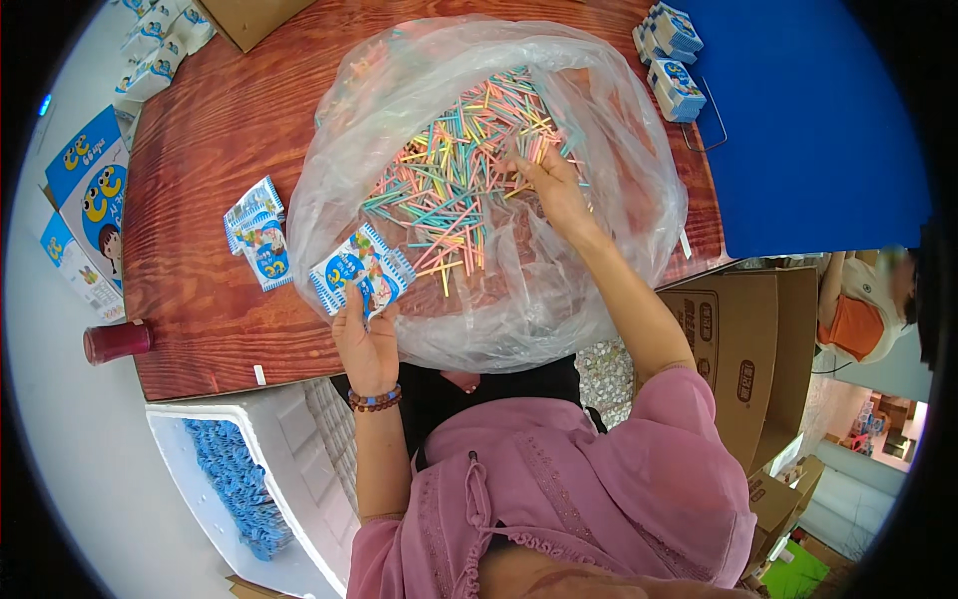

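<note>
Nearest me, the person in the mauve top sits up against the wooden worktop (200, 339). Take the big clear plastic bag (479, 349) as a clock face, with twelve at the far side. At seven o'clock, below the worktop's edge, a white foam box (294, 449) holds a crowd of blue packets (235, 489).

The left hand (364, 344) is at between seven and eight, a beaded bracelet (376, 399) on its wrist. Its grip is pinching a blue-and-white snack packet (361, 268) by the near end, tilted over the bag's edge. At four o'clock a large brown carton (733, 359) stands beside the worktop.

The bag lies wide open, with short pastel sticks (439, 180) in pink, yellow and blue heaped across its middle. The right hand (554, 185) reaches in just toward three, fingers bent and fingertips down among the sticks; I cannot tell whether its grip is closed on any.

Out at eight, a red cylindrical container (118, 341) is by the worktop's edge. Two more snack packets (259, 235) overlap near nine, and a printed blue-and-white carton (90, 200) is farther out that way. Toward two o'clock are small stacked packs (674, 65), next to a broad blue surface (798, 130). Farthest, around ten, are white-and-blue packs (155, 55) and a cardboard box (254, 15).
</note>
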Tool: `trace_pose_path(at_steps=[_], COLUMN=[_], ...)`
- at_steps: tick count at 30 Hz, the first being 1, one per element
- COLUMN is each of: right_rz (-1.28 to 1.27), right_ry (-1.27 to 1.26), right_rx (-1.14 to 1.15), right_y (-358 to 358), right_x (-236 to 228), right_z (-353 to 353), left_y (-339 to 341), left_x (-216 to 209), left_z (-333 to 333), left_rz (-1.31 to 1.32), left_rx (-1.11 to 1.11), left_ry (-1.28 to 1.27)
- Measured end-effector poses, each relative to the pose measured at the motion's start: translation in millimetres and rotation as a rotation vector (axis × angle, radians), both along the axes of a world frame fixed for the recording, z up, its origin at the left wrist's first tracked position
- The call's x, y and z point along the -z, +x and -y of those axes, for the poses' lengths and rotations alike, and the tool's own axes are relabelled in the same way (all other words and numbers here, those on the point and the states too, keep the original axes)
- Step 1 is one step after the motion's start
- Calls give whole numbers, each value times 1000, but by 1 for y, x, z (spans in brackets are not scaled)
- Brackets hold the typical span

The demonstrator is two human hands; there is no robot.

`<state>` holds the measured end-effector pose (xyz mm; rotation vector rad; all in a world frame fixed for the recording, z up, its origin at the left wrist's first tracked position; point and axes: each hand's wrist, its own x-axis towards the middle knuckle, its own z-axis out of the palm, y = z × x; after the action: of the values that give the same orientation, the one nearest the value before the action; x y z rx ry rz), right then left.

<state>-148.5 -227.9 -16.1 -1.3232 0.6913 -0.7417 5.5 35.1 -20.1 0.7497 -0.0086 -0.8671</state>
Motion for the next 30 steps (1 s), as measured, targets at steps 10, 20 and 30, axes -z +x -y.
trace_pose_path(at_steps=[10, 20, 30], right_rz=[-535, 538, 758], right_ry=[-804, 96, 102], right_rx=[-56, -17, 2], right_y=[-16, 18, 51], right_x=[14, -66, -68], right_z=[5, -66, -111], left_y=[-6, -26, -29], left_x=[-10, -21, -17], left_z=[8, 59, 61], left_rz=[29, 3, -45], left_rx=[-25, 29, 57], left_ry=[-2, 6, -52])
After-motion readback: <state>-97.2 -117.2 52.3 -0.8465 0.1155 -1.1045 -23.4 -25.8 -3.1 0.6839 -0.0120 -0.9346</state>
